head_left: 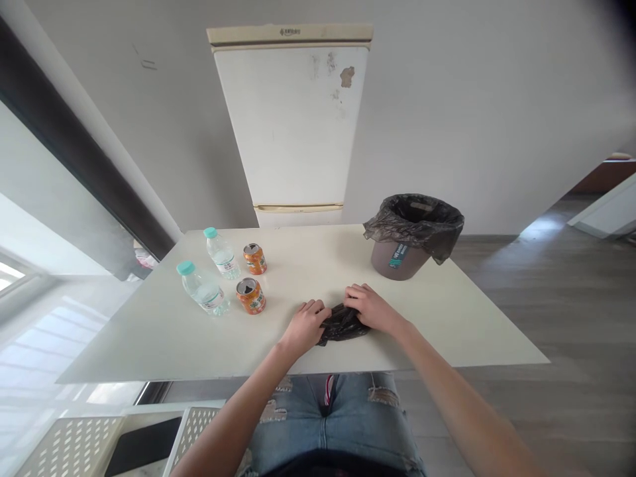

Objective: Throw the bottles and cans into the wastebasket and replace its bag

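A crumpled black plastic bag (344,326) lies at the front middle of the table, between my two hands. My left hand (307,326) grips its left side with curled fingers. On the other side my right hand (370,308) pinches the bag's upper right part. The fingertips of both hands are partly hidden by the bag and knuckles. Beyond my right hand stands a grey-brown trash bin (397,260), with a black trash bag (422,225) folded over its rim. Left of my left hand is an orange soda can (251,298), upright and opened.
Another orange can (255,260) stands behind the first. Two clear plastic bottles with teal caps, a nearer bottle (205,291) and a farther bottle (222,257), are at the left. A white refrigerator (298,126) stands behind the white table (189,344). White perforated baskets (74,447) sit below left.
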`<state>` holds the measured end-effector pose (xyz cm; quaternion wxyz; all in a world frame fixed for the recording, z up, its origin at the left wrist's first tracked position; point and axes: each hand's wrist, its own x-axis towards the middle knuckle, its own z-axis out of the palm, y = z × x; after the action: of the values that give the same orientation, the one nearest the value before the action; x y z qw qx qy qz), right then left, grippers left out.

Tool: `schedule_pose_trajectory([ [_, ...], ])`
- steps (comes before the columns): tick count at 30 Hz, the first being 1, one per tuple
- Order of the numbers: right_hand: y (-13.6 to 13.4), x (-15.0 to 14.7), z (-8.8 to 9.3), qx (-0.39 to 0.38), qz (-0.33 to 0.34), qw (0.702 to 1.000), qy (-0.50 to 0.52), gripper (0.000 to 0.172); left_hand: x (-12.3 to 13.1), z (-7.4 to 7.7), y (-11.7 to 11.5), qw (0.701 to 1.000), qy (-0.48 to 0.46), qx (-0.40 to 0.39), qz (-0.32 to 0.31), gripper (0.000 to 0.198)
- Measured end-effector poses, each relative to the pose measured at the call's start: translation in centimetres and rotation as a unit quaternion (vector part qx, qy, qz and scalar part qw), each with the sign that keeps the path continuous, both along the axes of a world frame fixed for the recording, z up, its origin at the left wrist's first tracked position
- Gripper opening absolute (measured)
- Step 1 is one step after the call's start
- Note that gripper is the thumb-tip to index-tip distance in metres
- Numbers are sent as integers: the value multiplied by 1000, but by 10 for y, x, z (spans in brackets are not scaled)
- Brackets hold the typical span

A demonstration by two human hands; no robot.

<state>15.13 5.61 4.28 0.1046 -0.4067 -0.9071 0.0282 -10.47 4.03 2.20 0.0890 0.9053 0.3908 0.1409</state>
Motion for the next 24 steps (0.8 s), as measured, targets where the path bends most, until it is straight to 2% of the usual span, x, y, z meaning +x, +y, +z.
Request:
schedule_pose_trajectory([
  [3, -7, 7, -7, 56, 42, 997, -37, 37, -12, 3, -9, 999, -25, 14, -31, 15],
  [5, -10, 11, -5, 67, 58, 995, -35, 34, -15, 7, -17, 999, -43, 22, -26, 29],
  [7, -14, 15, 2, 45, 68, 997, -13, 30, -15, 8, -25, 998, -49, 36, -11, 36],
  [10, -25, 22, 10, -6, 81, 997, 20, 24, -13, -3, -34, 997, -55, 60, 13, 23],
  [12, -35, 27, 10, -10, 84, 996, 28, 24, -13, -14, -37, 995, -61, 75, 20, 26],
  [15, -49, 34, -1, 27, 92, 995, 35, 33, -17, -28, -40, 992, -76, 99, 13, 26],
  [19, -68, 39, -18, 68, 90, 991, 72, 43, -21, -30, -45, 988, -96, 122, -17, 21],
  [21, -85, 36, -26, 71, 49, 990, 109, 44, -21, -27, -49, 988, -96, 115, -22, 29],
  [22, -97, 31, -30, 80, -3, 985, 152, 41, -21, -25, -52, 990, -94, 104, -23, 33],
  [23, -111, 24, -35, 88, -76, 970, 214, 37, -21, -24, -55, 991, -93, 90, -23, 36],
  [24, -126, 15, -41, 100, -170, 933, 299, 31, -21, -24, -59, 992, -94, 76, -25, 37],
])
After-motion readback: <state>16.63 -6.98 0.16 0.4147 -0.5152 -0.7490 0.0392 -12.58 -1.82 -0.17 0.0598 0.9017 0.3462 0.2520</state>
